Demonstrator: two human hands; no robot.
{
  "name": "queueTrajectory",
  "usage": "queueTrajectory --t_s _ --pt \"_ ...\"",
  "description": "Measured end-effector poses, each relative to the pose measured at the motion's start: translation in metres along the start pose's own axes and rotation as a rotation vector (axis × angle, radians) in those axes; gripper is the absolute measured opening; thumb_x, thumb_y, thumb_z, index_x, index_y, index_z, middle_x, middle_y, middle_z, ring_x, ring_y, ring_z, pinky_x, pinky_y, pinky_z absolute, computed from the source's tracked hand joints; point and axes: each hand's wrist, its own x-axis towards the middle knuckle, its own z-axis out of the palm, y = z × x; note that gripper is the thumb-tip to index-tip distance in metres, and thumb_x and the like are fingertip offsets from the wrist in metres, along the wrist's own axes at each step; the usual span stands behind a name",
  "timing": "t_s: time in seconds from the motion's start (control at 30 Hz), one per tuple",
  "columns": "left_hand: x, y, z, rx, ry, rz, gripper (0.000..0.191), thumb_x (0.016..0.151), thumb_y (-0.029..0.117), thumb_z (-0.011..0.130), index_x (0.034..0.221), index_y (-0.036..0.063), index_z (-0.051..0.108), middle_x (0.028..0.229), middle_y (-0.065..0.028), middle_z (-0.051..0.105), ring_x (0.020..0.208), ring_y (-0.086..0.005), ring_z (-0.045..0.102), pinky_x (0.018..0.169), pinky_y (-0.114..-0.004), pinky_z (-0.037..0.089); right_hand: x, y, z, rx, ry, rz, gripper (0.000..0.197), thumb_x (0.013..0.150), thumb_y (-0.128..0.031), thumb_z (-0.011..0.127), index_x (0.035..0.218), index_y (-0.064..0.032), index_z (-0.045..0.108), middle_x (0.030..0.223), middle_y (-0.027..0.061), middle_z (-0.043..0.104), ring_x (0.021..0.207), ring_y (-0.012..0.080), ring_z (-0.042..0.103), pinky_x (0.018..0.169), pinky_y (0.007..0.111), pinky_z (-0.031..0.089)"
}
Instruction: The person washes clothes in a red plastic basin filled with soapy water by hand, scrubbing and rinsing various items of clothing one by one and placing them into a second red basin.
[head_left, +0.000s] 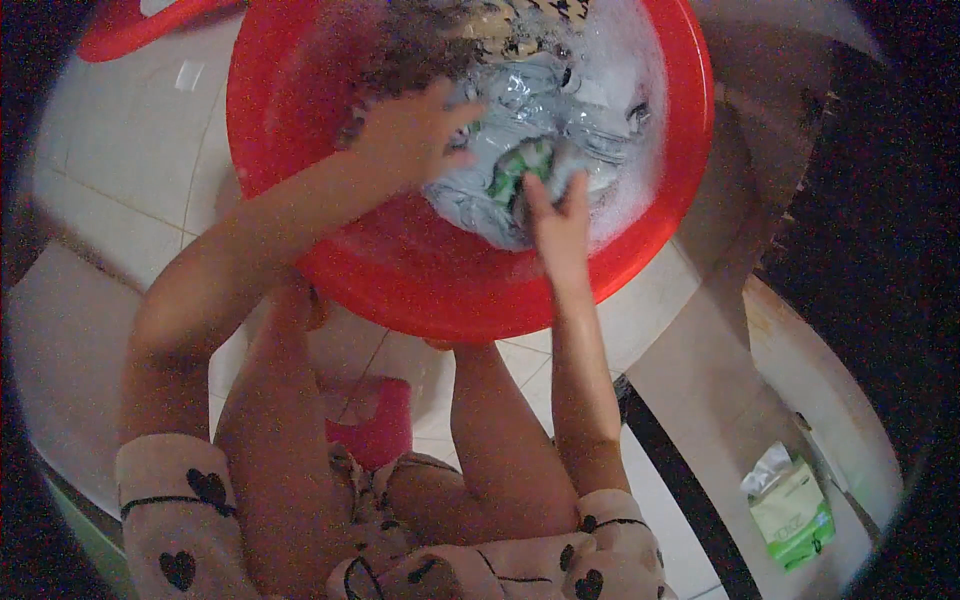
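Note:
A round red plastic basin (487, 319) stands in front of my knees, holding soapy water and wet laundry. My left hand (420, 135) is over the left part of the laundry, fingers spread and slightly blurred. Light grey-blue wet fabric (517, 97) fills the middle, with a green-and-white patch (517, 169) on it. Beside that patch is my right hand (559, 217), thumb and fingers apart, at the near edge of the fabric. Whether it touches the cloth is hard to tell. Dark fabric (420, 45) and a tan piece with black pattern (562, 11) lie at the far side.
White foam (637, 172) lines the basin's right inside. Another red plastic rim (150, 30) shows at the upper left. A pink plastic object (386, 424) is on the tiled floor (112, 165) between my legs. A green tissue pack (791, 510) lies at the lower right.

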Motion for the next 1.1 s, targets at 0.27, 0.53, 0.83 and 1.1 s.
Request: queueTrajectory --t_s 0.27,0.53,0.83,1.1 --pt "0.043 -0.033 0.067 0.158 0.033 0.277 0.036 0.074 0.035 0.063 0.1 0.0105 0.065 0.095 -0.0198 0.063 0.091 -0.0353 0.062 0.076 -0.048 0.05 0.014 0.013 0.049 -0.589 0.151 -0.074 0.039 0.079 -0.023 0.06 0.109 -0.0016 0.048 0.093 0.0246 0.06 0.084 0.0437 0.057 0.071 0.05 0.046" --pt "0.044 -0.013 0.083 -0.451 -0.122 -0.057 0.037 0.079 0.026 0.061 0.108 0.0019 0.06 0.103 -0.0246 0.061 0.09 -0.0393 0.061 0.081 -0.044 0.049 0.025 0.013 0.055 0.274 -0.046 0.354 0.06 0.079 -0.035 0.064 0.126 -0.001 0.045 0.113 0.0181 0.057 0.099 0.0368 0.055 0.086 0.042 0.045" --pt "-0.009 0.052 0.012 -0.352 0.048 0.395 0.04 0.08 0.043 0.056 0.104 0.0122 0.065 0.097 -0.0177 0.064 0.084 -0.0343 0.063 0.071 -0.045 0.05 0.005 -0.018 0.042 1.376 -0.108 0.496 0.034 0.093 -0.023 0.045 0.118 -0.001 0.051 0.111 0.0124 0.058 0.1 0.0277 0.057 0.09 0.038 0.046" --pt "0.006 -0.004 0.003 0.017 0.423 0.223 0.032 0.085 0.041 0.052 0.093 0.0134 0.067 0.095 -0.0104 0.061 0.089 -0.0293 0.06 0.068 -0.045 0.05 -0.02 -0.015 -0.004 0.404 0.0 0.207 0.042 0.089 -0.027 0.058 0.118 0.0033 0.051 0.112 0.0116 0.057 0.101 0.0198 0.053 0.089 0.031 0.042"
